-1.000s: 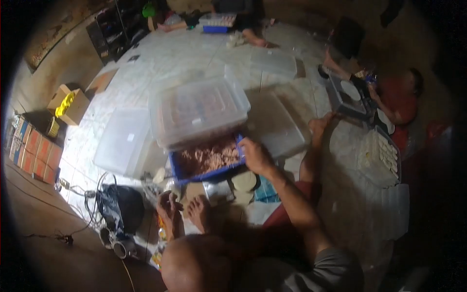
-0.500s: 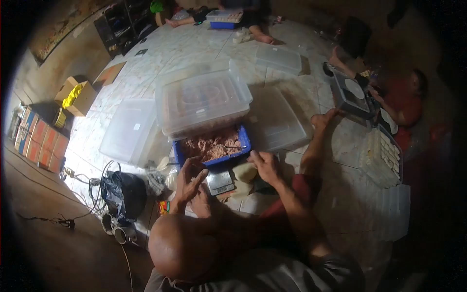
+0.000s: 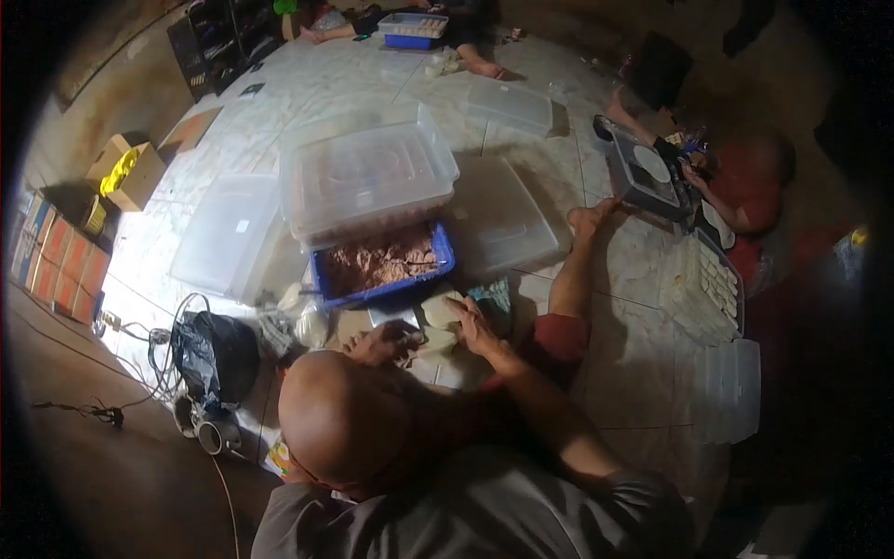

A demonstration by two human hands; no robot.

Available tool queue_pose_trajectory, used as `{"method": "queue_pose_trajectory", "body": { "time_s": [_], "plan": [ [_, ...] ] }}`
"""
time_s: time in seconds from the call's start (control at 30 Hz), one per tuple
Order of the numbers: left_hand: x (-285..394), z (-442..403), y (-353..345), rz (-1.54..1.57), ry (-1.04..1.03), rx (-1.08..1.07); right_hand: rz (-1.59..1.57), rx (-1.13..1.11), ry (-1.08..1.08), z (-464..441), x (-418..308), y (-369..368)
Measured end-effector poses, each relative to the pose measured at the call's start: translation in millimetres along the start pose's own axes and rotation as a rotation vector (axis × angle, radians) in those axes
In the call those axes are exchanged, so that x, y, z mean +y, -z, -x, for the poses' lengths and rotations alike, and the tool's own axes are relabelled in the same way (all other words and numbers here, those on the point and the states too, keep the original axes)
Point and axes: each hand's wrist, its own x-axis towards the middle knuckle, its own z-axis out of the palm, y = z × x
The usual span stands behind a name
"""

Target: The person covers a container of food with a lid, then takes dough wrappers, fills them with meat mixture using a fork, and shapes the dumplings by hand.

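My right hand (image 3: 477, 334) is at the right edge of a pale round sheet (image 3: 440, 309), its fingertips closed at the rim. To its left, my left hand (image 3: 384, 343) hovers low beside the small scale (image 3: 395, 315); its fingers are dark and blurred, so any held item cannot be made out. More pale sheets (image 3: 436, 345) lie between the hands. Just beyond, a blue tray (image 3: 380, 293) holds crumbly pinkish-brown filling (image 3: 377, 261), with a utensil handle at its right side.
A lidded clear box (image 3: 368, 177) stands behind the tray, flanked by clear lids (image 3: 228, 233). At left are a black bag (image 3: 216, 359) and cables. Right of my leg sits a box of pale rolls (image 3: 712, 289). Other people sit at far right and at the back.
My right hand has left the tray's right edge and come down to the pale sheets. My left hand has lowered toward the scale. The whole view has shifted slightly.
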Motion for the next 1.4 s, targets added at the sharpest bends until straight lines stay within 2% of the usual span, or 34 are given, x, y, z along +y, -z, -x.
{"method": "queue_pose_trajectory", "body": {
  "time_s": [0.03,0.2,0.27,0.3,0.33,0.4,0.43,0.47,0.5,0.53,0.6,0.63,0.67,0.7,0.73,0.8,0.83,0.87,0.93,0.97,1.0,1.03,1.07,1.1,1.13,1.17,1.2,1.27,1.3,1.33,1.4],
  "plan": [
    [-1.8,-5.4,3.5,0.000,-0.026,-0.007,-0.113,0.001,-0.047,-0.4,-11.6,10.8],
    [-13.3,-29.3,3.6,-0.150,-0.219,-0.010,-0.094,-0.030,-0.072,2.1,-0.2,14.0],
    [-21.7,-46.3,-9.1,-0.448,-0.441,0.071,-0.074,-0.096,-0.039,-0.6,-4.3,25.6],
    [-18.0,-52.2,-12.0,-0.822,-0.524,0.058,-0.126,-0.098,-0.039,-1.9,-6.5,30.5],
    [-16.9,-57.1,-17.2,-0.948,-0.692,0.076,-0.062,-0.036,-0.112,-2.3,-5.1,27.3],
    [-21.7,-73.8,-22.1,-1.225,-0.870,0.183,-0.358,0.121,-0.302,-21.3,-15.7,37.0],
    [-36.8,-94.3,-15.7,-1.226,-0.853,0.186,-0.309,0.180,-0.211,-42.2,-26.0,46.3],
    [-68.0,-123.6,-14.1,-1.372,-0.590,-0.120,-0.259,0.237,-0.139,-63.4,-43.7,63.2],
    [-71.2,-135.9,-13.4,-1.488,-0.326,-0.423,-0.052,0.196,-0.039,-85.8,-72.8,87.6],
    [-76.7,-139.8,-11.8,-1.485,-0.333,-0.419,-0.045,0.196,-0.037,-108.2,-77.2,91.3],
    [-63.9,-120.4,-2.7,-0.893,-0.603,-0.129,0.282,-0.014,0.121,-145.1,-86.2,85.9],
    [-53.7,-120.2,-1.2,-0.979,-0.531,-0.238,0.283,-0.012,0.131,-163.5,-85.9,72.7],
    [-42.6,-119.3,0.3,-1.065,-0.462,-0.350,0.467,-0.206,0.033,-182.3,-84.2,55.8],
    [-35.4,-109.1,-3.6,-0.918,-0.514,-0.185,0.656,-0.394,-0.062,-198.6,-76.8,42.9],
    [-33.2,-101.3,-6.6,-0.770,-0.565,-0.025,0.663,-0.381,-0.045,-208.5,-64.7,31.2],
    [-60.6,-113.6,-11.5,-1.057,-0.923,0.167,0.625,-0.638,-0.050,-221.1,-49.2,12.8],
    [-46.5,-100.5,-15.1,-0.914,-0.735,0.156,0.668,-0.641,-0.003,-222.8,-57.3,17.7],
    [-34.8,-88.7,-11.0,-0.915,-0.733,0.159,0.668,-0.641,0.001,-222.3,-62.1,23.6],
    [-32.3,-68.6,-14.1,-0.314,-0.407,0.111,0.730,-0.238,0.150,-208.3,-64.8,34.4],
    [-34.5,-60.0,-20.7,0.193,-0.259,0.073,0.727,-0.253,0.139,-202.0,-66.9,41.0],
    [-62.1,-69.4,-27.8,0.538,-0.352,0.096,0.665,-0.136,0.075,-196.6,-73.8,51.9],
    [-72.7,-67.7,-33.6,0.749,-0.246,0.090,0.606,-0.008,0.018,-195.0,-75.8,58.1],
    [-80.4,-67.9,-36.7,0.954,-0.146,0.087,0.613,-0.007,0.021,-196.5,-70.5,54.7],
    [-75.0,-62.2,-32.4,0.957,-0.156,0.087,0.654,0.060,0.091,-200.0,-57.8,42.5],
    [-61.8,-51.0,-24.3,1.007,-0.030,-0.017,0.694,0.130,0.165,-205.5,-41.8,25.9],
    [-48.7,-42.7,-18.5,1.052,0.096,-0.121,0.626,0.246,0.140,-213.1,-22.4,-1.3],
    [-42.1,-40.3,-18.5,1.055,0.083,-0.117,0.628,0.249,0.153,-218.4,-24.6,-2.5],
    [-33.3,-32.9,-20.9,0.609,-0.021,-0.089,0.639,-0.003,0.344,-221.6,-26.4,-7.4],
    [-19.4,-26.0,-15.5,0.464,0.068,-0.096,0.651,-0.112,0.433,-222.3,-27.7,3.5],
    [-23.4,-27.2,-15.9,0.471,0.082,-0.101,0.646,-0.125,0.423,-214.6,-35.1,10.9],
    [-29.0,-31.3,-16.8,0.532,0.025,-0.156,0.616,-0.350,0.530,-203.7,-45.6,23.6]
  ]
}}
